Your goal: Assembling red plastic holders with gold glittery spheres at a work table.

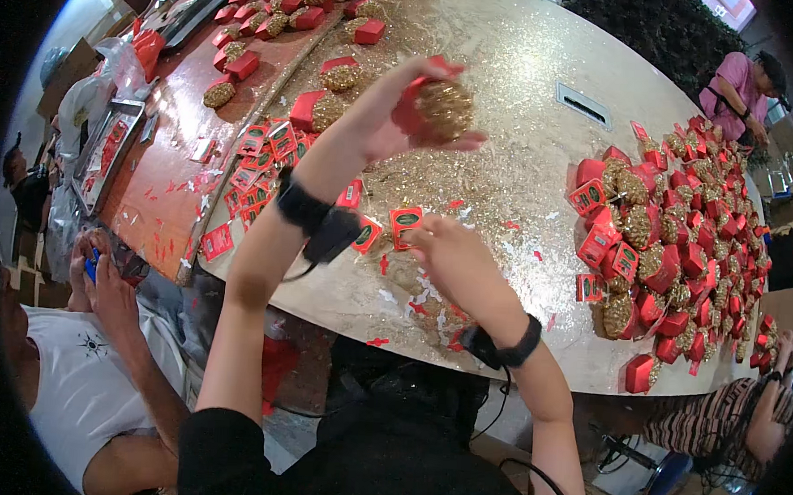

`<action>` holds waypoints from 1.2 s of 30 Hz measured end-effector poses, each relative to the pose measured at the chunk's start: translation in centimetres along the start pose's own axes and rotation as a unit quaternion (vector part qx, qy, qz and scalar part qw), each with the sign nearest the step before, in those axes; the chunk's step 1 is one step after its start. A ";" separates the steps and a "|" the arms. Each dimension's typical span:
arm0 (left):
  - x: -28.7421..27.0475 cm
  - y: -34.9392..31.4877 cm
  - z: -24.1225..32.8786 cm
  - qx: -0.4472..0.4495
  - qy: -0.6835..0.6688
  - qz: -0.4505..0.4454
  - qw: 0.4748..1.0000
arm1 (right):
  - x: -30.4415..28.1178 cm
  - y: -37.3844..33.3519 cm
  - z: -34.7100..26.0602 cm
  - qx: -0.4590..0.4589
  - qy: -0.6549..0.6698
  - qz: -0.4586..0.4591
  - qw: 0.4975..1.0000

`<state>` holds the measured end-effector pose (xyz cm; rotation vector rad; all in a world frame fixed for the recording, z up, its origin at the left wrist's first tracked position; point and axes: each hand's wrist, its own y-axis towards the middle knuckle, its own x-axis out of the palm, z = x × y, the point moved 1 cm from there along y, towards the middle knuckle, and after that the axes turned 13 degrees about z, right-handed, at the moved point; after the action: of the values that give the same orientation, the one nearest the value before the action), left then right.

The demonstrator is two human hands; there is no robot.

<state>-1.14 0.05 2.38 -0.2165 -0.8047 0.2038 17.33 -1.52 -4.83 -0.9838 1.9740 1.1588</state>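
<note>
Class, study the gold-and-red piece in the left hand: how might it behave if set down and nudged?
The gold-and-red piece might rock or roll, since its gold side bulges. It may shed glitter, as gold specks litter the table. It is perhaps fairly light: the left hand alone holds it up.

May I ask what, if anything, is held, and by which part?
Left hand: gold ornament, by its red part. Right hand: at red tag, lower right edge; grip unclear.
</note>
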 end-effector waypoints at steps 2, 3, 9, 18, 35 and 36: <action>-1.4 -4.1 -1.5 0.032 -0.068 0.089 0.993 | 2.7 1.2 -0.2 -0.023 0.022 -0.012 0.999; -2.6 -6.6 -2.1 0.036 -0.080 0.033 0.996 | 3.6 1.8 -0.9 -0.035 0.002 -0.017 0.999; -7.1 -14.3 -10.5 0.085 -0.133 0.200 0.967 | 4.1 0.8 -0.6 0.082 0.028 -0.070 0.994; -5.7 -13.8 -19.1 0.205 0.010 0.209 0.956 | 0.1 -6.5 -1.1 0.413 0.700 0.183 0.552; -3.4 -15.7 -19.9 0.392 0.178 0.264 0.863 | 0.0 -8.2 -3.1 0.290 0.558 0.238 0.740; -3.3 -15.8 -20.0 0.389 0.169 0.271 0.864 | -0.2 -8.3 -3.0 0.311 0.544 0.236 0.743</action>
<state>12.78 -18.17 -9.10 0.2952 -0.2450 0.9758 23.94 -6.93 -6.91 -0.8450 3.3535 -0.1194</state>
